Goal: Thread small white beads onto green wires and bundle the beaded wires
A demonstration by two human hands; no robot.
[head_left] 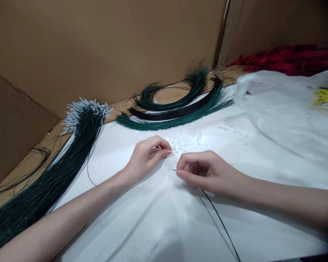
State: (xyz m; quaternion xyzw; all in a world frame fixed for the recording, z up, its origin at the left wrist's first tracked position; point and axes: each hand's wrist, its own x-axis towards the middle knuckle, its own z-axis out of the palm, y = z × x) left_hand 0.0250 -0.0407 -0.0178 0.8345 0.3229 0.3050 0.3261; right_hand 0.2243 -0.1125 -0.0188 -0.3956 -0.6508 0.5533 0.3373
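Note:
My right hand (205, 169) is closed in a pinch on a thin dark wire (221, 221). A short tip of the wire pokes out past the thumb and forefinger toward my left hand, and its long tail curves down to the front edge. My left hand (150, 154) is also pinched, thumb against forefinger, above the white sheet (142, 218); what sits between the fingertips is too small to make out. Small white beads (184, 142) lie scattered just beyond both hands. The two hands are close but apart.
To the left lies a thick bundle of dark green wires (60, 174) tipped with white beads (79, 112). Curved bundles of green and black wire (175, 123) rest behind. Right of them are a translucent plastic bag (276, 109) and red ribbon (289, 60). Cardboard walls (112, 43) enclose the back.

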